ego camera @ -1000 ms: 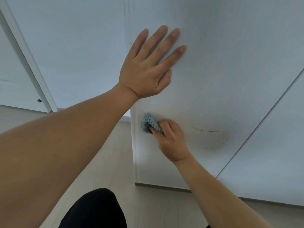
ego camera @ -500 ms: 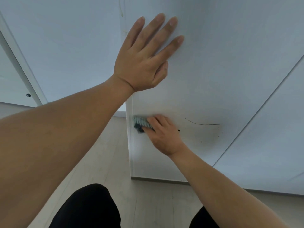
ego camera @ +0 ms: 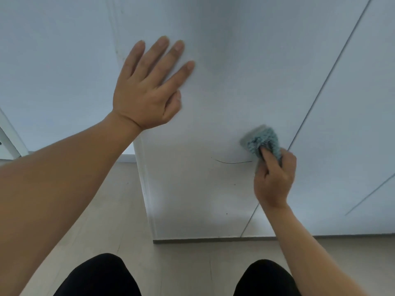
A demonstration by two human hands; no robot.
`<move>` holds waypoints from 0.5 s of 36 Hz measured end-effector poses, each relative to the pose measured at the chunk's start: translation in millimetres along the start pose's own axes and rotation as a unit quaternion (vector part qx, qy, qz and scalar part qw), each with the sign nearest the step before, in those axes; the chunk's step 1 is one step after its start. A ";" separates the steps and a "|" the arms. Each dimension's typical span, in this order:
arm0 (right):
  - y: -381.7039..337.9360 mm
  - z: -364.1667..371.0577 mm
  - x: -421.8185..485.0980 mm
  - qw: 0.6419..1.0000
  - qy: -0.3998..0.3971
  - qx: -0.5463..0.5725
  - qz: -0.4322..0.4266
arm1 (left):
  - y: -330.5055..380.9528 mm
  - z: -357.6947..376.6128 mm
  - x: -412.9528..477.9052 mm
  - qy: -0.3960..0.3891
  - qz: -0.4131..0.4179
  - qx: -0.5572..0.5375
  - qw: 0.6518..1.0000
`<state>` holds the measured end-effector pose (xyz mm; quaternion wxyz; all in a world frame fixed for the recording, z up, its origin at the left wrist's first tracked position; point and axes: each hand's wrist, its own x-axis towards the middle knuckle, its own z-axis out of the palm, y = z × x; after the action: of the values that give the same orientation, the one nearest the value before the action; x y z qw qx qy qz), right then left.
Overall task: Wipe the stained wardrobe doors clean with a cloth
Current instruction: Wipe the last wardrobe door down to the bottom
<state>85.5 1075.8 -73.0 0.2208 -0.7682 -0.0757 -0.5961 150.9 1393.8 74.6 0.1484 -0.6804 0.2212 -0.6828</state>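
Head view: right hand (ego camera: 274,178) grips the cloth (ego camera: 264,141) just right of the dark curved mark (ego camera: 233,162); left hand (ego camera: 149,92) lies flat, released, on the door (ego camera: 224,92).

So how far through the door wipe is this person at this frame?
Partly through. The white wardrobe door looks clean around the braced left hand. In hand: the right hand presses the blue cloth against the door near its right edge. Left: the thin dark curved mark beside the cloth, and small specks below it.

blue cloth (ego camera: 261,138) against white, line-marked wardrobe door (ego camera: 213,189)
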 end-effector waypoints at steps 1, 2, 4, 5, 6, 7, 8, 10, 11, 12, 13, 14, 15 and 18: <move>14.2 -4.1 8.8 0.999 0.031 -0.009 0.031 | 0.0 0.1 0.0 0.001 0.000 0.000 1.000; 27.4 -6.1 15.2 0.997 0.052 -0.026 0.056 | 0.2 0.3 0.4 0.002 0.001 -0.001 1.000; 46.6 -5.2 19.9 0.994 0.064 -0.049 0.074 | -0.1 0.2 0.0 0.003 0.003 -0.002 1.000; 51.5 -3.4 18.9 0.994 0.063 -0.056 0.069 | 0.0 0.4 0.3 0.005 0.004 -0.001 1.000; 54.3 -0.5 15.7 0.995 0.056 -0.062 0.058 | 0.0 0.5 0.3 0.005 0.004 0.000 1.000; 54.7 4.1 9.2 0.996 0.049 -0.062 0.052 | 0.0 0.3 0.3 0.005 0.004 0.000 1.000; 54.8 7.9 1.2 0.996 0.046 -0.060 0.047 | 0.7 0.1 0.3 0.005 0.004 -0.001 1.000; 50.8 16.2 -21.5 0.997 0.038 -0.054 0.037 | 1.0 1.5 0.3 0.007 0.010 0.002 1.000; 49.7 18.8 -36.8 0.998 0.021 -0.057 0.031 | 0.8 1.9 0.0 0.008 0.010 0.003 1.000; 48.8 20.0 -52.5 0.998 -0.007 -0.061 0.027 | 0.2 2.5 0.4 0.010 0.010 0.006 1.000; 47.1 20.5 -69.6 0.997 -0.044 -0.062 0.027 | -0.3 2.3 -0.2 0.010 0.010 0.009 1.000; 46.4 19.6 -84.6 0.994 -0.083 -0.059 0.025 | 0.3 2.9 -0.9 0.010 0.009 0.011 1.000; 44.7 18.5 -96.1 0.991 -0.119 -0.051 0.021 | 0.5 2.7 -0.6 0.009 0.010 0.013 1.000; 39.1 13.1 -101.4 0.987 -0.154 -0.023 0.032 | 0.5 1.2 -0.8 -0.004 0.003 0.004 1.000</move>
<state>83.7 1061.6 -181.5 0.2073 -0.8576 -0.0703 -0.4653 152.0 1393.6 73.6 0.1539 -0.6817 0.2194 -0.6808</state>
